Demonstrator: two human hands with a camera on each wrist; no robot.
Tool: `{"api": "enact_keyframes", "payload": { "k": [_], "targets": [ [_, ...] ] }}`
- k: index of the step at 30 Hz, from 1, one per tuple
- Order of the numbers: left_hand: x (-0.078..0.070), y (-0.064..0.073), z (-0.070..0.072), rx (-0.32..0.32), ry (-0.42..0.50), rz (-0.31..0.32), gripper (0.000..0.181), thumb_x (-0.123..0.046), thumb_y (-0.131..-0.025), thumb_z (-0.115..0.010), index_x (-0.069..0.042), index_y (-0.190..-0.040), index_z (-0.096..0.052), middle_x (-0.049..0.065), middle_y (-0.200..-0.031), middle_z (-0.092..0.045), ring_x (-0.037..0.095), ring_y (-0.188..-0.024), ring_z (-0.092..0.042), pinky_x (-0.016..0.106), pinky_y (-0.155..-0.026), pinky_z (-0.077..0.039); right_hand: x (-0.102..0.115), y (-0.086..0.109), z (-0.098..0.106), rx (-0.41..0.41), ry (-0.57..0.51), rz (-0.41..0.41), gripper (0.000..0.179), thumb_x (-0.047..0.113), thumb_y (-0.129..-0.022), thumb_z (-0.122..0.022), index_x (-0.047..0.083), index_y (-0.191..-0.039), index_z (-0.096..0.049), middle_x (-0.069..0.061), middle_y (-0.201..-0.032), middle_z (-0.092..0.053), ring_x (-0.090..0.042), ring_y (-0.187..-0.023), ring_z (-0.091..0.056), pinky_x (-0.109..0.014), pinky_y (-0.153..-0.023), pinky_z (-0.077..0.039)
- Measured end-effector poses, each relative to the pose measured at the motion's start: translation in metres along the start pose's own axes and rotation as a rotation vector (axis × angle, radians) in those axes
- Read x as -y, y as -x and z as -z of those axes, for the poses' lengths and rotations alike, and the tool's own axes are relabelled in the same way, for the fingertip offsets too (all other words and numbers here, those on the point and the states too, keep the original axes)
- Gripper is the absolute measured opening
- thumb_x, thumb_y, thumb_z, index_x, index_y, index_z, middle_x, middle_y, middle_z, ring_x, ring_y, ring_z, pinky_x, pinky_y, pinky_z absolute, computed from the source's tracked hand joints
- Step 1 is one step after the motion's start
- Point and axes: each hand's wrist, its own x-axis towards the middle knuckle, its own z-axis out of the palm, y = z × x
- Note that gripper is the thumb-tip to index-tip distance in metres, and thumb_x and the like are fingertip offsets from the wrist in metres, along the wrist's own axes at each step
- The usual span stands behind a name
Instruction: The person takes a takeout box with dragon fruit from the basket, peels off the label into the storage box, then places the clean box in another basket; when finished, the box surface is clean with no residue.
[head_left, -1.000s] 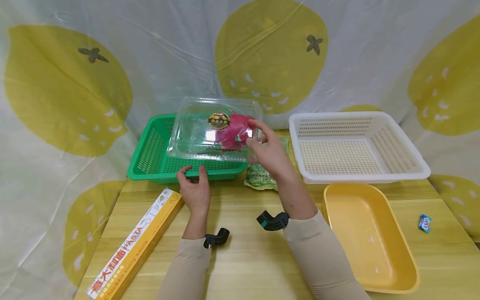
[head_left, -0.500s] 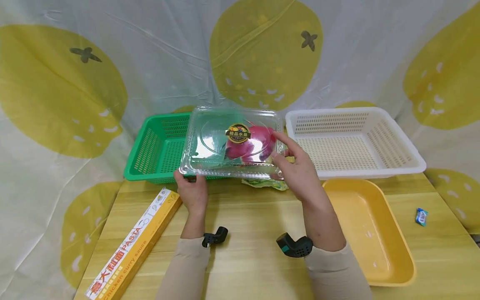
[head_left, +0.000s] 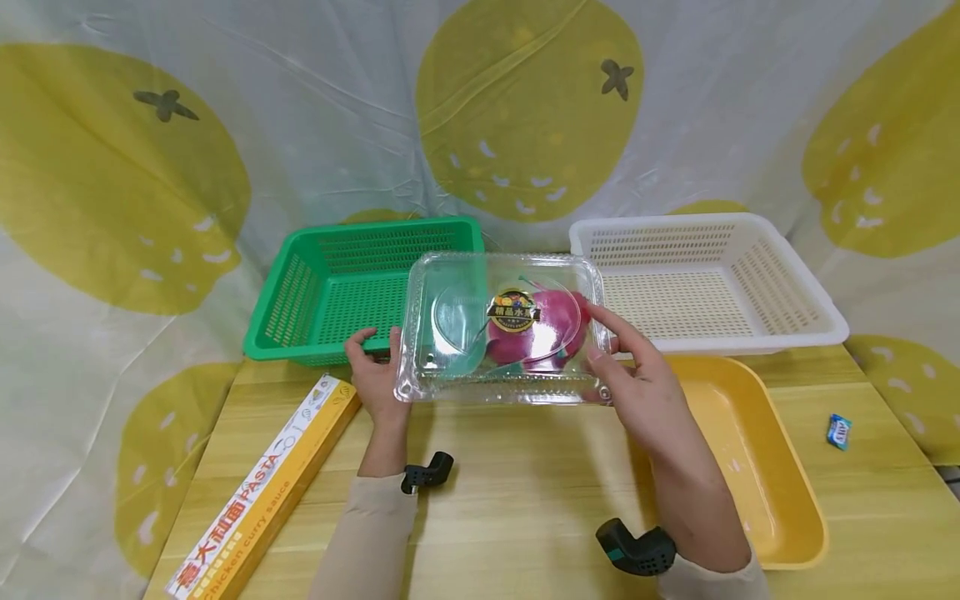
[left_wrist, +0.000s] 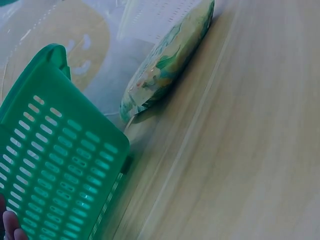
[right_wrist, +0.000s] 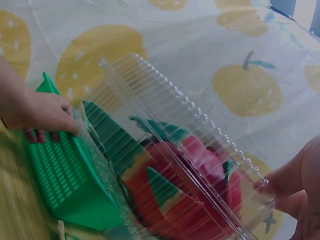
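Note:
A clear plastic clamshell box (head_left: 450, 279) with a round black-and-gold label holds a red dragon fruit (head_left: 555, 333). My right hand (head_left: 652, 408) pinches the box at its right end, thumb in front, and carries it above the table. Through the lid in the right wrist view, the dragon fruit (right_wrist: 190, 205) shows green-tipped scales. My left hand (head_left: 381, 396) grips the front rim of the green perforated basket (head_left: 262, 321); in the right wrist view its thumb lies over the rim and its fingers hang outside. The box overlaps the basket's right end in the head view.
A white perforated basket (head_left: 810, 321) stands at the back right, with a yellow tub (head_left: 795, 500) in front. Far right lies a small blue packet (head_left: 838, 432). A long pasta box (head_left: 262, 492) lies at left. A green printed bag (left_wrist: 165, 65) lies beside the green basket.
My right hand has brought the clamshell box from over the green basket to the right and towards me. My left hand has stayed at the basket's front rim.

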Motion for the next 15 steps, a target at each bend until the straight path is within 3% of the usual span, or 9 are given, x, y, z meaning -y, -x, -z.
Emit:
{"api": "enact_keyframes", "payload": {
  "k": [6,12,15],
  "targets": [
    [-0.001,0.000,0.000,-0.014,0.003,0.018,0.044,-0.040,-0.096,-0.069,-0.014,-0.127,-0.053,0.009,-0.077,-0.064,0.012,-0.069,-0.057,0.022,-0.057,-0.047,-0.013,0.018,0.007,0.013,0.034,0.005,0.050,0.017,-0.106,-0.054,0.033,-0.153,-0.046,-0.014,-0.118,-0.041,-0.023,-0.079,-0.071,-0.030,-0.076,-0.063],
    [0.000,0.001,-0.002,-0.014,0.005,0.005,0.043,-0.040,-0.098,-0.067,-0.013,-0.127,-0.053,0.005,-0.072,-0.060,0.012,-0.068,-0.057,0.024,-0.056,-0.046,-0.028,0.036,0.012,-0.002,0.077,0.036,0.050,0.016,-0.106,-0.054,0.029,-0.154,-0.046,-0.010,-0.116,-0.041,-0.025,-0.106,-0.074,-0.027,-0.075,-0.062],
    [0.000,0.002,-0.002,-0.010,0.010,-0.010,0.044,-0.039,-0.098,-0.067,-0.010,-0.128,-0.053,0.003,-0.071,-0.058,0.012,-0.067,-0.057,0.025,-0.056,-0.046,-0.037,0.046,0.013,-0.013,0.117,0.059,0.049,0.016,-0.106,-0.055,0.029,-0.153,-0.047,-0.008,-0.114,-0.043,-0.018,-0.109,-0.074,-0.026,-0.075,-0.060]
  ]
}}
